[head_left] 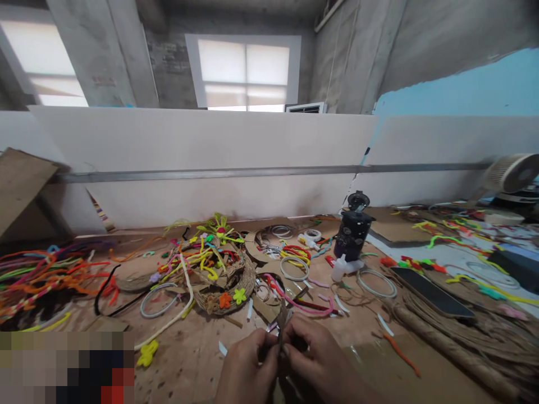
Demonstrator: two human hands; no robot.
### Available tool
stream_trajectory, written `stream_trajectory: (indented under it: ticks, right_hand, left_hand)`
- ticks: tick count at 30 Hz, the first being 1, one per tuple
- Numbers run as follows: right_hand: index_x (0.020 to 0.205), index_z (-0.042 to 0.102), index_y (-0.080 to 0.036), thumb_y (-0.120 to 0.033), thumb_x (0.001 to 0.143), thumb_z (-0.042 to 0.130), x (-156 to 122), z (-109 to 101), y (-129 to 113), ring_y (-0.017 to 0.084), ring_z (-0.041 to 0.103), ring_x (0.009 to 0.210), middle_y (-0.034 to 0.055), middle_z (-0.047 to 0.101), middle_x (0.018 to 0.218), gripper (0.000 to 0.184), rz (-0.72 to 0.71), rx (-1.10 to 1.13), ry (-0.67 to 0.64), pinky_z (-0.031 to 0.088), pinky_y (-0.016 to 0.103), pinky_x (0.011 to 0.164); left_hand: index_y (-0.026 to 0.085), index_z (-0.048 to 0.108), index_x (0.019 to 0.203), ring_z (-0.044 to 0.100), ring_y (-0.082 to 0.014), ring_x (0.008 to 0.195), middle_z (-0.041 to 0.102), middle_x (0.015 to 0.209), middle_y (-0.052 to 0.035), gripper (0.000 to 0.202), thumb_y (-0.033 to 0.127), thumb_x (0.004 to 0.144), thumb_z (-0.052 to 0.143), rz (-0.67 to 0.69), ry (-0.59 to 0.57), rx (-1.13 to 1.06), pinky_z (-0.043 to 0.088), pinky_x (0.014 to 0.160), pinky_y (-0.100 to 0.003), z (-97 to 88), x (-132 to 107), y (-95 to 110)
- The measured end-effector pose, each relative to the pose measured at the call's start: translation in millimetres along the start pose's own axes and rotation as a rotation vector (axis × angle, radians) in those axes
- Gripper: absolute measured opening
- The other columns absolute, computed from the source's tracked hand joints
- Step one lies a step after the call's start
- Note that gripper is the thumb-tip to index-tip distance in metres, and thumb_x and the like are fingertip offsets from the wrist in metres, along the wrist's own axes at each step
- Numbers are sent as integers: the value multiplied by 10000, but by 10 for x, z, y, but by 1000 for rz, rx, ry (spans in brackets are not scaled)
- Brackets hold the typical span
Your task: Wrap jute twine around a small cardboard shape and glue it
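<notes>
My left hand (248, 365) and my right hand (318, 359) meet at the bottom middle, fingertips pinched together. Between them stands a thin brown strip (282, 324), seen nearly edge-on; it looks like cardboard or paper, but I cannot tell which. My fingers cover its lower part. Just beyond lie cardboard scraps (265, 310) and a pink pipe cleaner (309, 310). Further left, a twine-wrapped wreath (246, 280) carries an orange flower (224, 300) and a yellow-green flower (240, 295), both of fuzzy pipe cleaner.
Loose pipe cleaners (50, 275) pile up at the left. A white squeeze bottle (338, 269) stands before a dark cup with its lid raised (352, 234). To the right are a phone (432, 292), coiled brown cord (471, 348) and a fan (511, 173). A white partition (219, 140) runs behind.
</notes>
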State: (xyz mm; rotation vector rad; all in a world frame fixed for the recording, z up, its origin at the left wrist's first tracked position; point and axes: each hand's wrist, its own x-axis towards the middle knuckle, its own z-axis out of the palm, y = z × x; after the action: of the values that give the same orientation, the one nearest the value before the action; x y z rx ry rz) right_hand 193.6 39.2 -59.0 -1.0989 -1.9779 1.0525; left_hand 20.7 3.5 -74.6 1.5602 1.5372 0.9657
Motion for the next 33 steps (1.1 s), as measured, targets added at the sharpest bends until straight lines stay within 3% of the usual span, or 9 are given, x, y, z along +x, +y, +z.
stream_trajectory:
  ticks: [6,18,33]
  right_hand:
    - [751,558,-196,-322,816,565,-12,23,2,195,525,738,34,598,775,142,29,30,2,365,289,654]
    - [767,588,-190,-282,806,577,-21,-3,18,198,544,775,32,616,804,100,11,75,4,374,293,685]
    - [772,578,-194,-275,839,567,-21,8,28,192,539,764,28,615,803,105,-9,11,5,359,288,673]
  left_hand:
    - [198,772,862,748,-223,813,819,865,-76,238,261,883,544,5,19,-8,494,662,-238,27,13,-48]
    - [222,756,814,742,-198,751,809,796,-27,210,292,869,565,-29,7,4,498,667,-220,-61,-25,147]
    - [215,720,782,716,-195,734,795,781,-44,191,276,852,554,-13,43,17,465,655,-228,16,-10,53]
